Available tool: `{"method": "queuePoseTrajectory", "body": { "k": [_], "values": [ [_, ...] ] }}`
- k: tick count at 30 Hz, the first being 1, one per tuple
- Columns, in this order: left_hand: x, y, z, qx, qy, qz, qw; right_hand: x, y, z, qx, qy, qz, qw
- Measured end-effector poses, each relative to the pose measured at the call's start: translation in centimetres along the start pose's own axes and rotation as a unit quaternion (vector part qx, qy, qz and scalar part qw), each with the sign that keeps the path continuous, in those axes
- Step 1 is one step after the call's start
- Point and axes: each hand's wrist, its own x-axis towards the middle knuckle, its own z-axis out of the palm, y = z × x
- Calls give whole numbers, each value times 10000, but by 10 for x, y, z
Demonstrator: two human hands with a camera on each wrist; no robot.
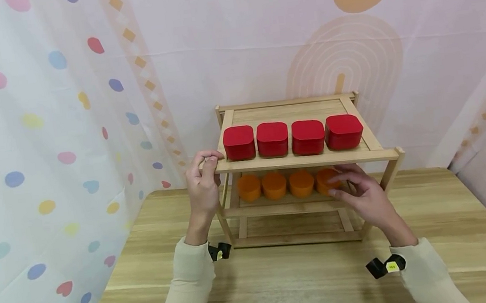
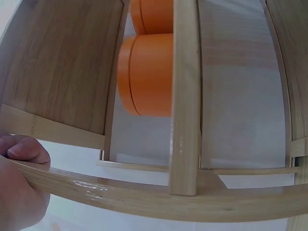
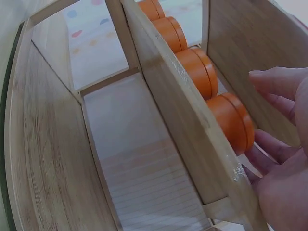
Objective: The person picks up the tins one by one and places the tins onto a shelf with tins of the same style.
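Note:
Four-sided and three-tiered, a light wooden shelf rack [image 1: 292, 112] stands in front of me. My left hand [image 1: 203, 186] grips its top board at the left front corner, fingers curled round the wood, as the left wrist view also shows. My right hand [image 1: 367, 197] reaches into the middle tier at the right end. Its fingers are loosely bent and spread beside the rightmost orange round container [image 3: 232, 122]. In the right wrist view, lower fingertips are right at the container's side, while another digit stands apart above its lid. Several orange containers [image 1: 249, 188] line that tier.
Several red rounded-square containers [image 1: 239, 144] stand in a row on the top board. The bottom tier [image 1: 294, 224] sits below the orange row. The rack stands on a wood-grain table [image 1: 299, 285], with patterned cloth [image 1: 224, 63] hanging behind and a dotted cloth [image 1: 41, 194] at the left.

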Motion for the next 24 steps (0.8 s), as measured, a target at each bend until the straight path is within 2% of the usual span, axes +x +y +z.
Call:
{"method": "queuePoseTrajectory", "body": {
  "k": [8,12,16,18,20,22,24],
  "values": [
    [-1,3,-8,83,-264,-152,9995,-8,-12,-2,304,-72,-673,9972],
    [1,6,-14,67,-407,-17,9991,-15,-21,-10,172,-160,-872,9959],
    [4,9,-24,190,-642,74,9977,-23,-30,-20,164,8,-1375,9904],
    [5,10,-30,342,-778,9,9964,-27,-34,-25,460,117,-1818,9822],
    [4,12,-37,593,-859,-34,9945,-29,-37,-32,871,204,-2313,9688],
    [4,12,-45,1058,-872,20,9906,-32,-43,-40,1247,248,-2794,9517],
    [5,12,-53,1686,-823,108,9822,-35,-49,-49,1480,317,-3153,9368]
  ]
}}
